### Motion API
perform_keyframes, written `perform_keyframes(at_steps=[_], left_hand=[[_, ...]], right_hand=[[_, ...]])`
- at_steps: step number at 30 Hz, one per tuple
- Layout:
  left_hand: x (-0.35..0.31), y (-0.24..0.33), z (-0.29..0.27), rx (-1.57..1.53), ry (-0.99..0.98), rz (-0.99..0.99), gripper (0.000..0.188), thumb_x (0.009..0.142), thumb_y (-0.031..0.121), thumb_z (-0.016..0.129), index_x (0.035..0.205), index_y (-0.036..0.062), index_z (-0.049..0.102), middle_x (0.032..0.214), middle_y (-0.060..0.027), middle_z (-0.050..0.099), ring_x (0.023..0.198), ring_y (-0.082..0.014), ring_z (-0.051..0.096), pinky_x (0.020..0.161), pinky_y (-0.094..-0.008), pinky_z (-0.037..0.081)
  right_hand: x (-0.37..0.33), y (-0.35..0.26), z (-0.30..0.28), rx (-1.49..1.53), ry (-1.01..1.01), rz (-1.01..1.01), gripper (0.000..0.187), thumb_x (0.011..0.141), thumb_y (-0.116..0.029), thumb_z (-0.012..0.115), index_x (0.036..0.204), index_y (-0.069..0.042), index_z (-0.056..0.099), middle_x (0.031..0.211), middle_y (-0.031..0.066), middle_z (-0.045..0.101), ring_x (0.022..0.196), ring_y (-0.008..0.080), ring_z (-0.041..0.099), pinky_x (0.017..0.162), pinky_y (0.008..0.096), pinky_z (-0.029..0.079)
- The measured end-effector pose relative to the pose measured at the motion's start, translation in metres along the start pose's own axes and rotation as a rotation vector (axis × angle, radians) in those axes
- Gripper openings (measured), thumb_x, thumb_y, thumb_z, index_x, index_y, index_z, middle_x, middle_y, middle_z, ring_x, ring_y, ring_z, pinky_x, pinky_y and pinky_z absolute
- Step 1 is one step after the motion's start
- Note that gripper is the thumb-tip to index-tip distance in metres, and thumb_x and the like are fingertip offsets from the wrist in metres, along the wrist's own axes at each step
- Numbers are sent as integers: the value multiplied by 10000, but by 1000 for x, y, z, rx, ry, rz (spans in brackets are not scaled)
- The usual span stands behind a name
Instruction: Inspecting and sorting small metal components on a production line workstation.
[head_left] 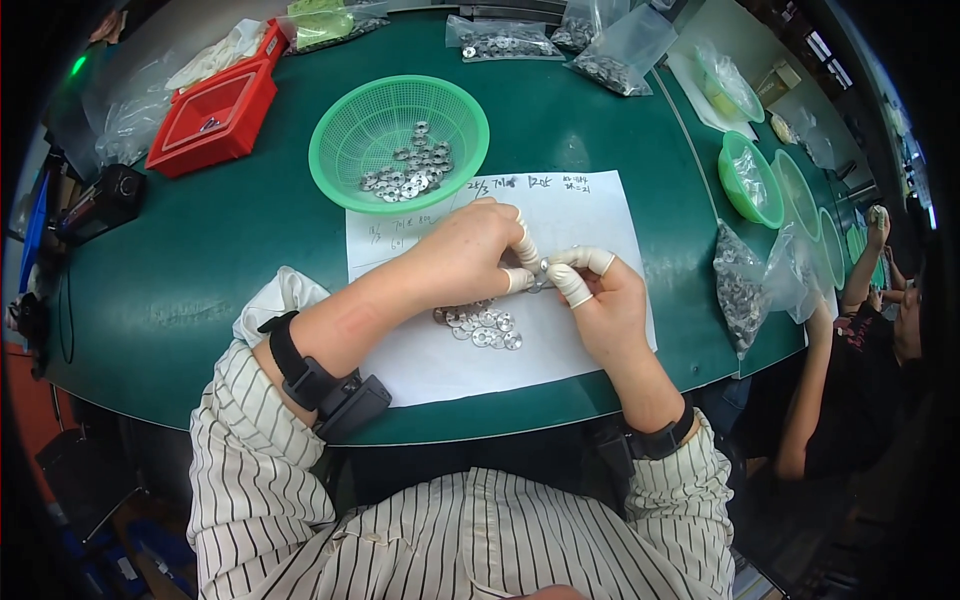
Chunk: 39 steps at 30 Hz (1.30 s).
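My left hand (470,252) and my right hand (608,305) meet over a sheet of white paper (420,365), with pale finger cots on thumbs and forefingers. A small round silver metal part (544,265) sits between their fingertips, pinched from both sides. Just below the hands lies a loose cluster of flat metal discs with centre holes (485,325), partly overlapping, some hidden under my left hand. Beyond my left hand stands a green mesh basket (335,115) with more such discs piled in its near right part.
A red plastic bin (215,150) stands at the far left, near a black device (103,205). Clear bags of metal parts (508,42) lie along the back; another bag (740,285) lies at right, near a green basket (748,205). Another person's arm (808,390) reaches in from the right.
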<state>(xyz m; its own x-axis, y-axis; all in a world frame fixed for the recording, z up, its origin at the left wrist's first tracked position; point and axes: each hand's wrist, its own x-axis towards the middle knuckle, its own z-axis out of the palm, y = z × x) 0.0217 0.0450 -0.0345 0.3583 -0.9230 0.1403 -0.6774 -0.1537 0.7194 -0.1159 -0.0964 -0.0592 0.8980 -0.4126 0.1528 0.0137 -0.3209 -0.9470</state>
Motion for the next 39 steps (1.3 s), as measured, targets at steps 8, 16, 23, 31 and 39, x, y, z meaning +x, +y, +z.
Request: perform_keyframes(at_steps=[8, 16, 23, 31, 39], left_hand=[[0, -4, 2, -3, -3, 5, 141, 682, 164, 705, 792, 75, 709, 784, -87, 600, 837, -265, 560, 752, -372, 458], [2, -13, 0, -129, 17, 26, 134, 682, 141, 700, 767, 38, 698, 764, -114, 622, 788, -274, 593, 711, -378, 474], [3, -14, -3, -205, -17, -11, 144, 680, 114, 695, 756, -7, 683, 765, -145, 653, 713, -264, 640, 652, -361, 499], [4, -11, -4, -162, -58, -36, 101, 705, 70, 701, 781, 12, 668, 795, -103, 609, 729, -216, 616, 665, -304, 503], [3, -11, -1, -132, -28, -5, 103, 698, 83, 710, 771, 23, 670, 790, -98, 600, 746, -224, 612, 658, -309, 499]], right_hand=[[0, -4, 1, -134, -51, -12, 73, 846, -46, 654, 898, 2, 639, 804, 16, 625, 664, 54, 533, 585, 195, 444], [0, -12, 4, -449, -67, -439, 40, 844, -50, 647, 869, -24, 630, 779, 68, 627, 669, 137, 587, 608, 249, 470], [1, -17, 5, -377, -72, -317, 52, 846, -58, 644, 863, -25, 608, 786, 89, 625, 682, 170, 602, 638, 265, 480], [1, -13, 4, -418, -79, -347, 49, 849, -50, 638, 866, -19, 605, 787, 86, 619, 684, 165, 601, 643, 260, 481], [-2, -12, 3, -345, -55, -209, 70, 875, -62, 622, 899, 0, 600, 848, 70, 638, 722, 116, 592, 646, 245, 480]])
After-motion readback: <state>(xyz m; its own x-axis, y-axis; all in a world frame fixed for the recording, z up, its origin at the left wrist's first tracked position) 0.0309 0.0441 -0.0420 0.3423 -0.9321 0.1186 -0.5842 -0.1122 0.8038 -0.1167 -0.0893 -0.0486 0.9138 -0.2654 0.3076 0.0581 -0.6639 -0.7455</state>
